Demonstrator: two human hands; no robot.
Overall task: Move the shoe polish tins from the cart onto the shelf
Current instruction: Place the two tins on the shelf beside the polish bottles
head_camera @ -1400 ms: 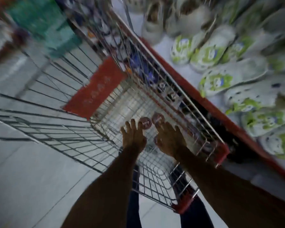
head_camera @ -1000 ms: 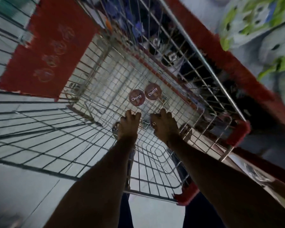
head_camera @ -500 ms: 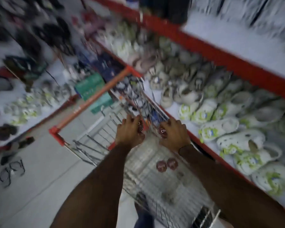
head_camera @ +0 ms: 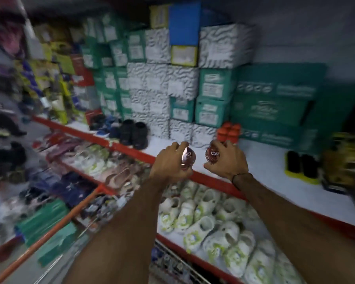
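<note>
I note the left hand closed around one shoe polish tin and the right hand closed around a second tin; both are held at the red front edge of the white shelf, not yet set down. Risk, in my judgement: the left tin sits tilted in the fingers and could slip; release short of the edge drops it onto the clogs below.

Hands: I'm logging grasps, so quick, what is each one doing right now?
Left hand: closed on a tin, held up near the shelf.
Right hand: closed on another tin.
</note>
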